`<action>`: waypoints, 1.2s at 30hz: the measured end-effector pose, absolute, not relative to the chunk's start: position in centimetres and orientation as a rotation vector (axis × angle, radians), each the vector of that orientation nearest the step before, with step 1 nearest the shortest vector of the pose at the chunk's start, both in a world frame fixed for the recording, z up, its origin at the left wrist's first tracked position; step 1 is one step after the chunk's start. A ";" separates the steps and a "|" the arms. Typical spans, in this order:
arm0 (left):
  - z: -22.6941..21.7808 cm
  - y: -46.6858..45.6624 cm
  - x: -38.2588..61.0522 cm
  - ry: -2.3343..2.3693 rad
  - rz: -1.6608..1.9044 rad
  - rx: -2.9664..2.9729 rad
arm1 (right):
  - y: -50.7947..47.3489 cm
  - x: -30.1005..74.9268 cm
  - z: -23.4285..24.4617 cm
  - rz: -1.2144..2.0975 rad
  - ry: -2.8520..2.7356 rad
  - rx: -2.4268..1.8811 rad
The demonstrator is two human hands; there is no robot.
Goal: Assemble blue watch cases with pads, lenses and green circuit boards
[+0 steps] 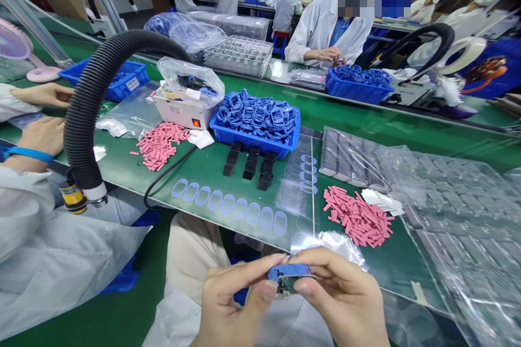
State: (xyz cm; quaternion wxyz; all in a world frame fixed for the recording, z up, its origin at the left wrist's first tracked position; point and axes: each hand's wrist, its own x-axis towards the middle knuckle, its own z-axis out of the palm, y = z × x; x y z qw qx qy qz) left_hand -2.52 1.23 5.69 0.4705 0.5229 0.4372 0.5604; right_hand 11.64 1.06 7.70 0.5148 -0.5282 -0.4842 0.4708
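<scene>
Inspection at the bench: your left hand and right hand are raised facing each other, just off the near edge of the tabletop. The fingers of both hands are closed, not spread, pinching from either end a blue plastic frame that appears to sit on a small green circuit board. The piece lies between your hands, above your lap. Thumbs and forefingers carry the hold, and the other fingers curl behind. Sound practice here: keep the pressure on the frame's ends and your fingertips off the board's components.

Around the station: a blue tray piled with matching blue frames sits beyond three black slotted strips. A clear film sheet marked with blue oval outlines lies nearest your hands, and a pile of pink strips lies to its right. A second pile of pink strips lies to the left, near a black ribbed hose. A co-worker's hands rest at far left, and a blue wrist strap is visible on one wrist.
</scene>
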 end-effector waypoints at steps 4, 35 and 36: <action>6.0 1.4 -2.3 1.140 1.374 1.142 | 1.1 12.4 7.4 1.226 -1.217 -1.282; 5.7 3.0 -1.6 1.049 1.400 1.380 | 2.9 15.4 7.4 0.776 -1.637 -1.063; 5.8 3.0 -1.5 1.057 1.409 1.374 | 3.0 15.4 7.4 0.748 -1.651 -1.046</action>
